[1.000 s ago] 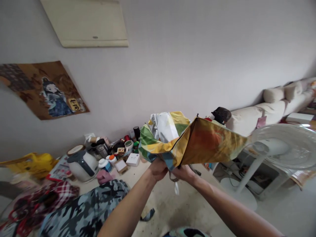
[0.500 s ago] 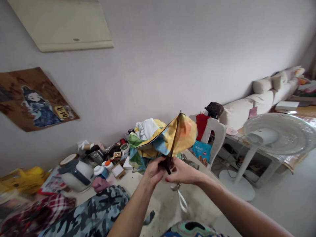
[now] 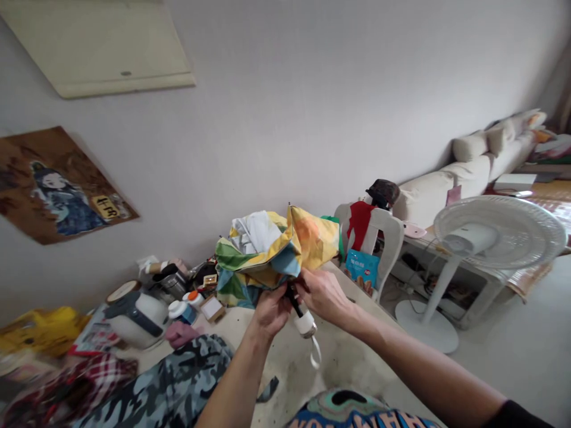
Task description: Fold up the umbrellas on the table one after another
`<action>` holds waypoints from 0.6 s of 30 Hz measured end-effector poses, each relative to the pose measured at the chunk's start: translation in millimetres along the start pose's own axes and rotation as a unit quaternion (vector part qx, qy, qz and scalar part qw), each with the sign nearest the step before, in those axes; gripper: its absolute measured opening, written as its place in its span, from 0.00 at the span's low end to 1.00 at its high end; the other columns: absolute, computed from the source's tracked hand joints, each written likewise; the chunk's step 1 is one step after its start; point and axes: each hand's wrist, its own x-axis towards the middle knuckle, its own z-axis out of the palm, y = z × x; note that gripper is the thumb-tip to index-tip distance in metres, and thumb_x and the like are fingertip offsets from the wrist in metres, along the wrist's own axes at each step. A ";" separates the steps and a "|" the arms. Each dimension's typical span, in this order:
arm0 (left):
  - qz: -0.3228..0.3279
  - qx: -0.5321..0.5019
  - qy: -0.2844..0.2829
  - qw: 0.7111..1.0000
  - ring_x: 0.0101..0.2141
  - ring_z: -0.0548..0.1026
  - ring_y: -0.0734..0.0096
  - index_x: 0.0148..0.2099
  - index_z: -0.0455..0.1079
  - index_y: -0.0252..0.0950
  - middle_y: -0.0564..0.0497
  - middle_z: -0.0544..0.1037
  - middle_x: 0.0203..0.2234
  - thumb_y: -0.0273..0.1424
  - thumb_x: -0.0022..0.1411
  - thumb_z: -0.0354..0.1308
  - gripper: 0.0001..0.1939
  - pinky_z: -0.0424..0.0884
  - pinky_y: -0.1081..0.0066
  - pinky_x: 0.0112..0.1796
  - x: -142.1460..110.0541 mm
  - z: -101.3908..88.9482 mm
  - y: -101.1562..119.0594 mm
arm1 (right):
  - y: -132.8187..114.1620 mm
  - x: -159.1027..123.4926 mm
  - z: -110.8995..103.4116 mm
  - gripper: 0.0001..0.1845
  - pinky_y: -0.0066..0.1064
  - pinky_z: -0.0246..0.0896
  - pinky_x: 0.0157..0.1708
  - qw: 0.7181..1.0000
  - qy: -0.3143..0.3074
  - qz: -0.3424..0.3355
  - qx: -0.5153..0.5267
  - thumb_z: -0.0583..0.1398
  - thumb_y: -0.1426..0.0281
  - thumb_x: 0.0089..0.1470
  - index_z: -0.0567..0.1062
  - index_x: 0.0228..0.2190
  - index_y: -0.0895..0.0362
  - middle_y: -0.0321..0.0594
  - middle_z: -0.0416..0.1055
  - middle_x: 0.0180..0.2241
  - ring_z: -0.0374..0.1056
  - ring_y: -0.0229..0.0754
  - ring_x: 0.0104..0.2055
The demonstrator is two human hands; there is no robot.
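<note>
Above the table (image 3: 348, 364), the umbrella (image 3: 283, 258) extends forward from both my hands: loosely gathered canopy (image 3: 314, 238) beyond the fingers, white handle (image 3: 305, 324) pointing back between my wrists. My left hand (image 3: 271, 310) grips beneath the canopy; my right hand (image 3: 323, 294) closes on its lower edge, beside the shaft (image 3: 294, 302).

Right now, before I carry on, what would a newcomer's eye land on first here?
Probably the crumpled yellow, green and blue umbrella in the centre, held from below by the left hand and right hand, its white handle pointing down. Next would likely be the large white fan standing at the right, then the brown poster of a blue-robed figure on the wall at the left.
</note>
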 end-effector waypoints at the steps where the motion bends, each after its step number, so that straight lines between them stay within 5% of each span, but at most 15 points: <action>1: 0.022 -0.012 0.019 1.000 0.30 0.74 0.71 0.32 0.73 0.32 0.51 0.77 0.27 0.17 0.47 0.66 0.10 0.71 0.69 0.38 0.0 3.5 2.4 | -1.7 -0.8 0.4 0.07 0.29 0.53 0.28 0.999 0.007 -0.033 0.023 0.53 0.73 0.57 0.71 0.34 0.57 0.41 0.72 0.27 0.67 0.41 0.29; 3: 0.045 -0.027 0.038 0.998 0.30 0.73 0.73 0.30 0.72 0.32 0.52 0.75 0.26 0.14 0.47 0.63 0.10 0.70 0.71 0.37 -0.8 10.3 11.0 | -5.4 -7.8 3.0 0.08 0.28 0.57 0.32 0.991 0.041 -0.072 0.109 0.52 0.72 0.58 0.70 0.37 0.57 0.41 0.71 0.30 0.67 0.41 0.32; 6: 0.030 -0.051 -0.006 0.998 0.27 0.69 0.75 0.28 0.69 0.30 0.51 0.71 0.25 0.16 0.51 0.59 0.06 0.68 0.74 0.30 -4.6 16.1 29.0 | -11.0 -30.7 11.5 0.07 0.30 0.61 0.37 0.969 0.097 -0.005 0.227 0.56 0.70 0.57 0.68 0.39 0.56 0.40 0.69 0.34 0.66 0.40 0.36; 12: 0.017 -0.121 -0.074 0.990 0.24 0.65 0.81 0.27 0.60 0.33 0.56 0.62 0.24 0.18 0.51 0.62 0.12 0.67 0.79 0.25 -18.1 6.8 51.2 | -14.6 -63.3 30.8 0.25 0.31 0.61 0.33 0.928 -0.062 0.097 0.355 0.63 0.70 0.49 0.63 0.48 0.55 0.37 0.70 0.35 0.63 0.37 0.31; 18: -0.003 -0.149 -0.090 0.985 0.14 0.52 0.90 0.22 0.46 0.37 0.63 0.50 0.15 0.20 0.45 0.67 0.27 0.51 0.89 0.13 -24.9 -10.6 52.3 | 13.4 -43.2 39.2 0.15 0.30 0.60 0.29 0.877 0.019 0.140 0.459 0.60 0.64 0.51 0.66 0.40 0.56 0.34 0.67 0.28 0.64 0.36 0.28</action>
